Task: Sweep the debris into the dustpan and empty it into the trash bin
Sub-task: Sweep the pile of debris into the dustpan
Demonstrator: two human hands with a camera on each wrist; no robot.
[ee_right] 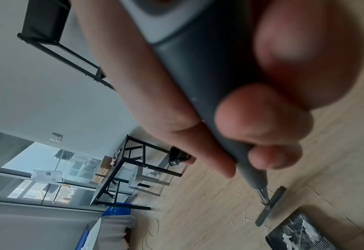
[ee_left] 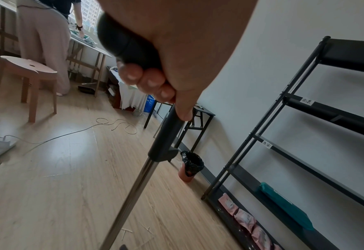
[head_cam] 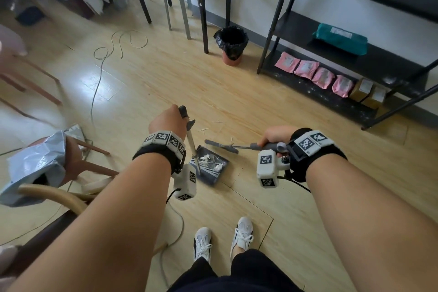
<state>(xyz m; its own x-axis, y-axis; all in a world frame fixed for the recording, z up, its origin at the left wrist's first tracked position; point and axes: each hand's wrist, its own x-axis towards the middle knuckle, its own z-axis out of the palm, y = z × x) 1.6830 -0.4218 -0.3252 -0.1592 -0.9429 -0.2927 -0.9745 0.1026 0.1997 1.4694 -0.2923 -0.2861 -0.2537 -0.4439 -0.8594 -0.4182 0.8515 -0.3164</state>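
Presently: left hand (head_cam: 166, 121) gripped dustpan (head_cam: 209, 166) handle, right hand (head_cam: 276, 136) gripped broom (head_cam: 221, 146); broom head lay crosswise at dustpan's mouth, stray debris (head_cam: 203, 129) just beyond; trash bin (head_cam: 232, 45) well ahead.

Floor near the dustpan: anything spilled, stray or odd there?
Yes. A few thin pale slivers lie unswept on the floor beyond the broom head, outside the dustpan. A loose cable also snakes across the floor farther off.

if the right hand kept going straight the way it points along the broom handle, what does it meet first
Probably the broom head, at the dustpan's open edge. The right hand grips the broom handle, which points left toward it. Depth is unclear.
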